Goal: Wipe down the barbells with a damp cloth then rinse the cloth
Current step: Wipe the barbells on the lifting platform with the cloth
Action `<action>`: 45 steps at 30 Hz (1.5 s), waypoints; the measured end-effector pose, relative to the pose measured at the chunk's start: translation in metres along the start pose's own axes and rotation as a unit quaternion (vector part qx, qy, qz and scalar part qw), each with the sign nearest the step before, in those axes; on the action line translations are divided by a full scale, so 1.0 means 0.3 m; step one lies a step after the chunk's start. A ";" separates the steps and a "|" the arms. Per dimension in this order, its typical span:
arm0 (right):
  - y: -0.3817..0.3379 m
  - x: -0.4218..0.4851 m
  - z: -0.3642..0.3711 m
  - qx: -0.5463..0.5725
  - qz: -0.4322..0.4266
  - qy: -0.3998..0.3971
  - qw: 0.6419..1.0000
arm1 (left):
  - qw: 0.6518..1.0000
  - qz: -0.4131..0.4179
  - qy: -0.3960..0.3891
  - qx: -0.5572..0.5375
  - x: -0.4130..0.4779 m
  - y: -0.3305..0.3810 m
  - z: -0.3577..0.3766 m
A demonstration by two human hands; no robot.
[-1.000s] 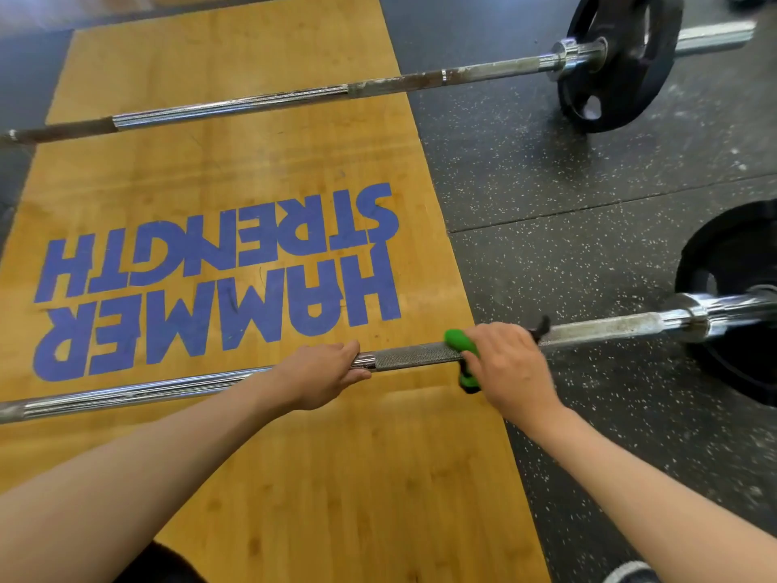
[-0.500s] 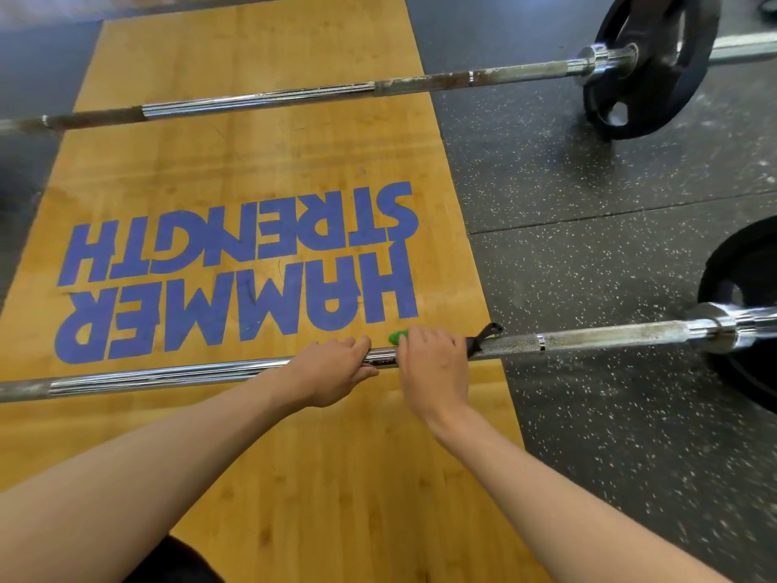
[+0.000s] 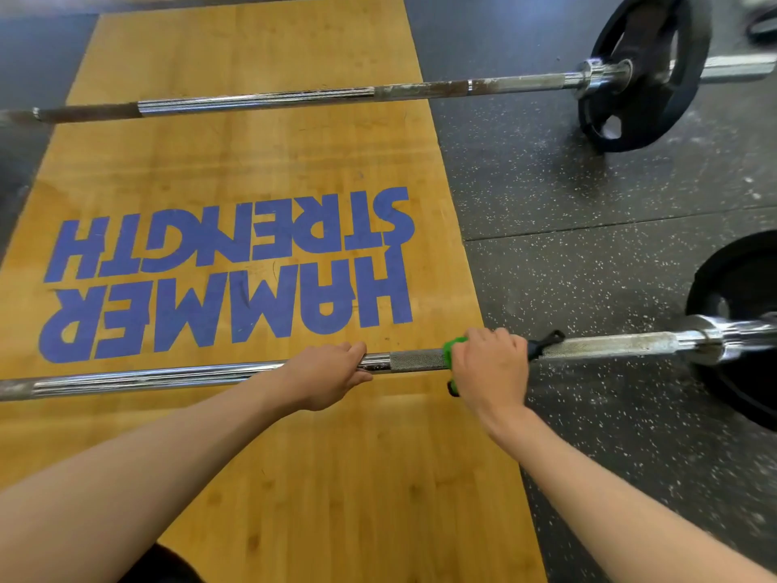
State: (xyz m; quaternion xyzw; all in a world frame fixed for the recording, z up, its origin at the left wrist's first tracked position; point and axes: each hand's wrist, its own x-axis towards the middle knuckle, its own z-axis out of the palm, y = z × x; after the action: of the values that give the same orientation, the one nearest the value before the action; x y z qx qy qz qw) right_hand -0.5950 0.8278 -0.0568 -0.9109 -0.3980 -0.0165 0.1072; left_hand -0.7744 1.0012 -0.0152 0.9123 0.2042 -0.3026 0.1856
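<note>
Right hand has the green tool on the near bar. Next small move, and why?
Probably slide the right hand and green tool rightward along the near bar: the knurling toward the collar looks chalky white, while the left hand grips the bar.

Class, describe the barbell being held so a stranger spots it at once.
Find the blue-lettered wooden platform. Take the nearer barbell crossing it. Unlike the far barbell, it has the left hand and the right hand's green tool on it.

Chrome steel barbell [image 3: 168,378] lies across the yellow wooden platform's [image 3: 252,477] near part, a green-and-black item [image 3: 454,345] on it; rust-patched steel barbell [image 3: 260,98] crosses its far part.
</note>
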 end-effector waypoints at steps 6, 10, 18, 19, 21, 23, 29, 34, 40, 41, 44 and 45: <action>-0.294 -0.039 0.033 0.042 -0.028 -0.021 0.998 | 1.000 0.001 0.006 -0.003 0.006 -0.007 0.007; -0.247 -0.028 0.040 0.013 -0.157 -0.014 0.987 | 1.000 0.005 0.005 -0.013 0.004 -0.010 0.007; -0.071 0.078 -0.028 0.008 0.036 -0.113 0.993 | 1.000 0.005 0.018 0.017 -0.011 -0.010 0.002; -0.097 0.094 -0.024 0.011 0.081 -0.118 0.990 | 0.999 0.004 0.021 0.027 -0.016 -0.014 0.002; -0.174 0.120 -0.031 0.012 0.117 -0.139 0.983 | 0.999 -0.003 0.026 0.037 -0.028 -0.033 0.006; -0.262 0.124 -0.034 0.031 0.108 -0.159 0.981 | 0.999 -0.011 0.025 0.038 -0.038 -0.057 0.009; -0.324 -0.020 0.030 0.088 -0.145 -0.014 0.985 | 0.999 -0.025 0.022 0.031 -0.075 -0.120 0.010; -0.088 -0.079 0.032 0.034 -0.241 0.033 0.969 | 0.999 -0.027 0.013 0.045 -0.092 -0.135 0.020; -0.348 0.019 -0.012 -0.035 0.010 -0.125 0.991 | 0.997 -0.038 0.028 0.053 -0.112 -0.127 0.029; -0.398 0.035 -0.006 -0.031 0.019 -0.154 0.987 | 0.997 -0.041 0.029 0.060 -0.114 -0.125 0.029; -0.510 0.016 0.017 0.041 -0.037 -0.160 0.986 | 0.997 -0.044 0.022 0.058 -0.116 -0.120 0.022; -0.520 -0.009 0.027 0.056 -0.087 -0.126 0.987 | 0.997 -0.045 0.019 0.053 -0.116 -0.119 0.020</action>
State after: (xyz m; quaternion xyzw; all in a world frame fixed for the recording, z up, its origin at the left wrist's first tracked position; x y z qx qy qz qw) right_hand -0.7110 0.9307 -0.0365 -0.8603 -0.4862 0.1116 0.1053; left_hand -0.8202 1.0196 -0.0054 0.9161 0.2326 -0.3040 0.1197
